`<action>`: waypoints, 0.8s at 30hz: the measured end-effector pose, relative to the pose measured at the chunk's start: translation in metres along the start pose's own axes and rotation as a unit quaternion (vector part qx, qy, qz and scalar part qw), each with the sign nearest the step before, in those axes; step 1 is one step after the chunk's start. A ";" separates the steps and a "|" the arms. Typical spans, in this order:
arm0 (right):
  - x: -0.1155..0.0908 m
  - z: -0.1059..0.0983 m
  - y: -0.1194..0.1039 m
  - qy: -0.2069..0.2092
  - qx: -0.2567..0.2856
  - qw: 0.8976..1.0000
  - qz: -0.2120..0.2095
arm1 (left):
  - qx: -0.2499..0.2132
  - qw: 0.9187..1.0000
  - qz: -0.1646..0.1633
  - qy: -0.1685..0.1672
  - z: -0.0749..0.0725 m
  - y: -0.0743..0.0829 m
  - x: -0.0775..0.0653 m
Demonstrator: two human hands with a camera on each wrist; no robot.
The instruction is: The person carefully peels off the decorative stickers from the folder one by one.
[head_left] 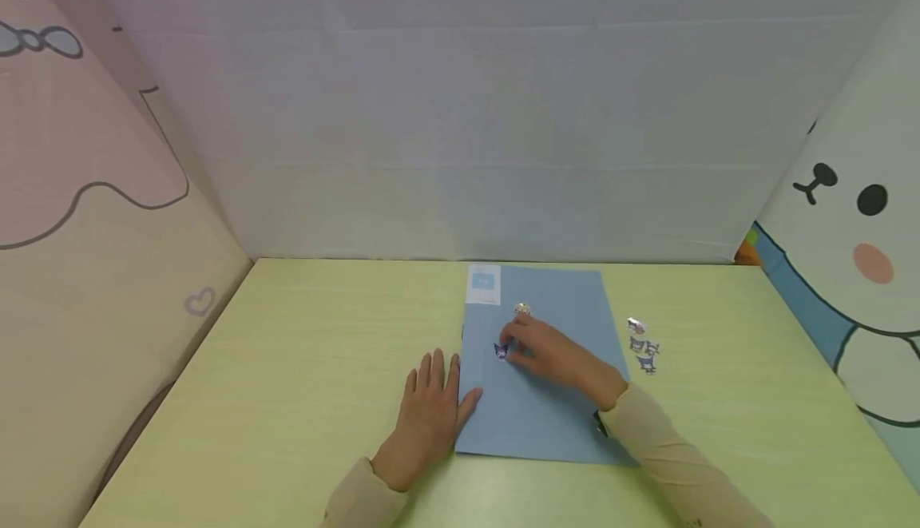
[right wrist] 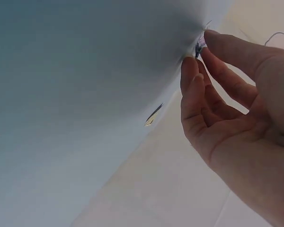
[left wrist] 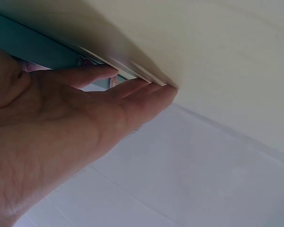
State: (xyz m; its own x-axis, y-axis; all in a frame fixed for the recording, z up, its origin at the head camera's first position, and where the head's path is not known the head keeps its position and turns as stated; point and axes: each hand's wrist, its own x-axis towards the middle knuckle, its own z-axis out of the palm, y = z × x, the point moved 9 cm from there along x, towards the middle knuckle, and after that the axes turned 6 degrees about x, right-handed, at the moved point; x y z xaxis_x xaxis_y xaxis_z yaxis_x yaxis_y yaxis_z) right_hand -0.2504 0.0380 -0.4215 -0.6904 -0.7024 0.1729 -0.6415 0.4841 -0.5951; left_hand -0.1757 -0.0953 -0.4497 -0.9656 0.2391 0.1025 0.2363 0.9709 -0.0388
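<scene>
A blue sheet-like folder (head_left: pixel 532 424) lies on the table. My right hand (head_left: pixel 549 355) reaches over it from the right, fingers bent. Between thumb and fingertips it pinches a small dark purple cartoon sticker (head_left: pixel 501 351) right at the blue surface. The right wrist view shows that sticker (right wrist: pixel 199 47) partly hidden by the fingertips. Just above the hand sits a yellowish sticker (head_left: pixel 522 307) on the folder. My left hand (head_left: pixel 427 416) rests flat with fingers spread at the folder's left edge, its thumb over the blue.
Several loose cartoon stickers (head_left: pixel 645 346) lie on the pale yellow-green table (head_left: pixel 323 368), right of the folder. A white label (head_left: pixel 484 284) marks the folder's top left corner. Something dark (head_left: pixel 600 424) shows beside the right sleeve. A pale curtain (head_left: pixel 460 113) hangs behind.
</scene>
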 end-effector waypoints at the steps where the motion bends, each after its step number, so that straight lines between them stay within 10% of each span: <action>1: 0.000 0.000 -0.001 0.002 -0.001 1.000 -0.001 | 0.001 1.000 0.000 0.001 0.000 0.000 0.000; 24: -0.002 -0.007 0.000 0.044 -0.006 0.999 0.014 | 0.008 1.000 -0.001 0.020 0.001 0.000 0.000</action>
State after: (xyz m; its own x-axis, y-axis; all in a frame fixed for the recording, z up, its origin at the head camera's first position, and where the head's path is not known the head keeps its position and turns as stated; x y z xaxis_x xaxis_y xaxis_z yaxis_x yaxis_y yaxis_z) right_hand -0.2512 0.0432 -0.4169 -0.7347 -0.6399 0.2254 -0.6250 0.5089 -0.5920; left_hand -0.1754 -0.0950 -0.4502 -0.9608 0.2373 0.1433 0.2317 0.9712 -0.0551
